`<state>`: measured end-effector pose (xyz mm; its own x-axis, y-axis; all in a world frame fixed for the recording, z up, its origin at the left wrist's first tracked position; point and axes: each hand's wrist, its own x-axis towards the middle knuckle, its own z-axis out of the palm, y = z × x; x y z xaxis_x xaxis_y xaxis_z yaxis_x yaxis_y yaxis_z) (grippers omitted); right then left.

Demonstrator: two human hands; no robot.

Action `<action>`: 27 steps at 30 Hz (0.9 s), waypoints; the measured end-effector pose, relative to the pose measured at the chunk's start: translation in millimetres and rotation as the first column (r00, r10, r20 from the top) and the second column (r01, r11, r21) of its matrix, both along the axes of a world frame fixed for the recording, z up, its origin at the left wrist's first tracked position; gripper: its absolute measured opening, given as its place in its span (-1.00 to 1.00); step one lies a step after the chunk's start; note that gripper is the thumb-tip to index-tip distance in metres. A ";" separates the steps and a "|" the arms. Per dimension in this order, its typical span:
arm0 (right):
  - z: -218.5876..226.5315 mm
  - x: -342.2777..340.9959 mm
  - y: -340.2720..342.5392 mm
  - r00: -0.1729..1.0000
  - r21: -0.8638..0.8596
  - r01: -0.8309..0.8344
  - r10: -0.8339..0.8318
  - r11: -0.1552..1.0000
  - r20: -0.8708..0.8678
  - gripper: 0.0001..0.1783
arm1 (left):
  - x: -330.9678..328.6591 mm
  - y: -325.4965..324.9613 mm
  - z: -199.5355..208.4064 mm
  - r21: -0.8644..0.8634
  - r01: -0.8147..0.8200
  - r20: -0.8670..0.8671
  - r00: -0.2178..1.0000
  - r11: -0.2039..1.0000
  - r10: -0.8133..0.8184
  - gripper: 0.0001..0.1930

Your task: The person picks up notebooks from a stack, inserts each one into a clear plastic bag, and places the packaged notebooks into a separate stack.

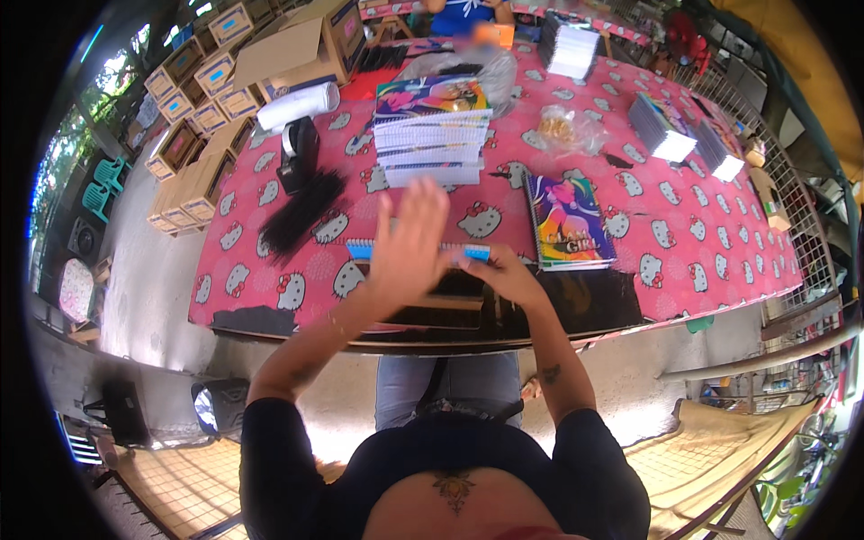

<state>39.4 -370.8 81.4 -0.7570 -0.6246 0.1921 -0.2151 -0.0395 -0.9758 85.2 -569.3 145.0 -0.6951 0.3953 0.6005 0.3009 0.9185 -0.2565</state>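
Observation:
Close to the table's near edge, a spiral notebook [362, 251] with a blue edge stands on its side, its wire coil along the top. My left hand [409, 238] is raised over its middle, fingers stretched out and slightly blurred; it hides part of the notebook, and I cannot tell whether the palm touches it. At the notebook's right end, my right hand [507, 274] grips it between thumb and fingers. Beyond my hands rises a stack of spiral notebooks [430, 144] with a colourful cover on top. More notebooks with a purple cover [569, 220] lie to the right.
A bundle of thin black strands [301, 211] lies left, beside a black tape dispenser [299, 153] and a white roll [299, 106]. A clear plastic bag [571, 133] and further notebook stacks [661, 128] sit to the right. Cardboard boxes [216, 72] pile up left; another person [463, 16] is opposite.

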 end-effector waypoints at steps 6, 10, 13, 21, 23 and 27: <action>0.3 3.9 -3.3 0.976 -0.061 0.035 -0.047 0.998 -0.211 -0.72 | 27.2 -1.0 -54.4 0.130 0.282 0.180 0.936 0.950 -0.303 -0.15; -0.4 -2.8 5.5 0.997 0.167 -0.005 0.017 0.986 -0.070 -0.71 | 11.4 13.3 -23.9 0.126 0.194 0.154 0.965 0.973 -0.212 -0.11; -10.4 -5.5 -0.6 0.982 -0.011 0.054 -0.055 0.998 -0.182 -0.70 | 36.7 22.5 -43.9 0.290 0.308 0.126 0.926 0.906 -0.355 -0.30; 36.9 1.3 34.0 0.998 -0.028 0.068 -0.069 0.997 -0.015 -0.78 | 5.1 9.0 -3.5 0.464 0.298 0.084 0.923 0.835 -0.376 -0.82; 44.1 -5.7 37.2 0.997 0.054 0.078 -0.077 0.995 -0.023 -0.80 | 3.2 13.4 -5.9 0.492 0.342 0.011 0.917 0.801 -0.398 -0.86; 50.9 -9.8 38.6 0.990 0.088 0.061 -0.049 0.994 -0.131 -0.86 | 5.7 12.5 -3.6 0.504 0.301 0.058 0.924 0.809 -0.379 -0.84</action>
